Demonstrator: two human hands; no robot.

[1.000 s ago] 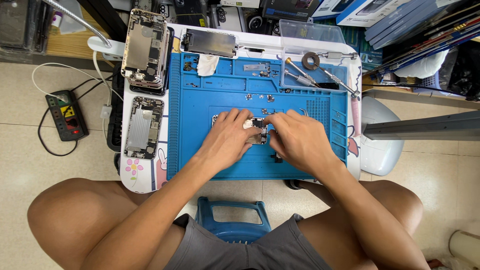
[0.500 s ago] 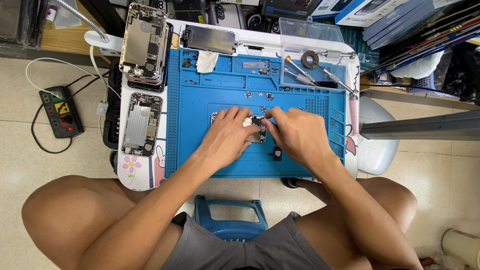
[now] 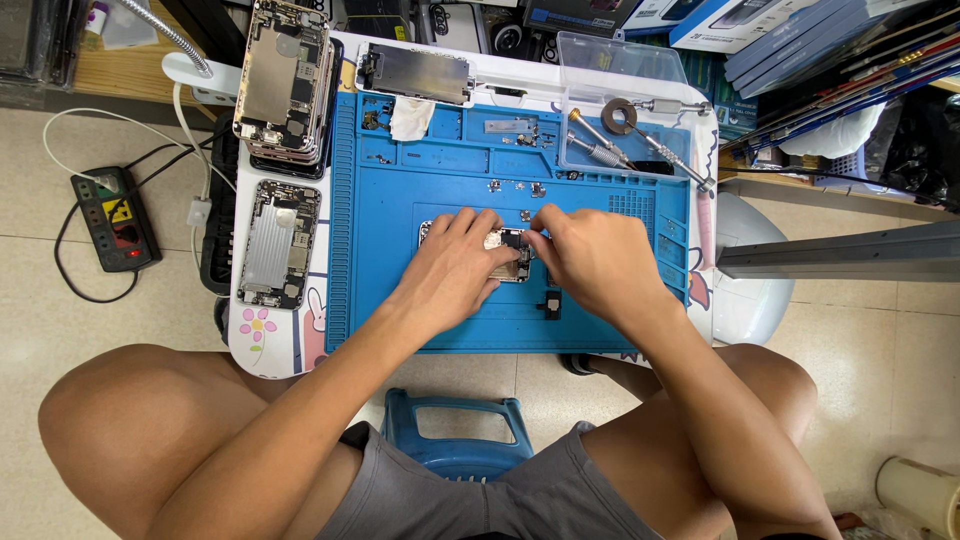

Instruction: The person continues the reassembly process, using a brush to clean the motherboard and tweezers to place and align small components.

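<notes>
Left hand (image 3: 452, 270) lies flat, pinning the opened phone (image 3: 510, 255) at the centre of the blue mat (image 3: 380, 260); right hand (image 3: 592, 258), at its 3 o'clock, pinches something small over it; screwdrivers (image 3: 600, 150) lie at 1 o'clock

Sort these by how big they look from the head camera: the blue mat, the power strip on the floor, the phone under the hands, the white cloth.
1. blue mat
2. power strip
3. white cloth
The phone is mostly hidden under the left hand and right hand, so I can't rank it.
</notes>
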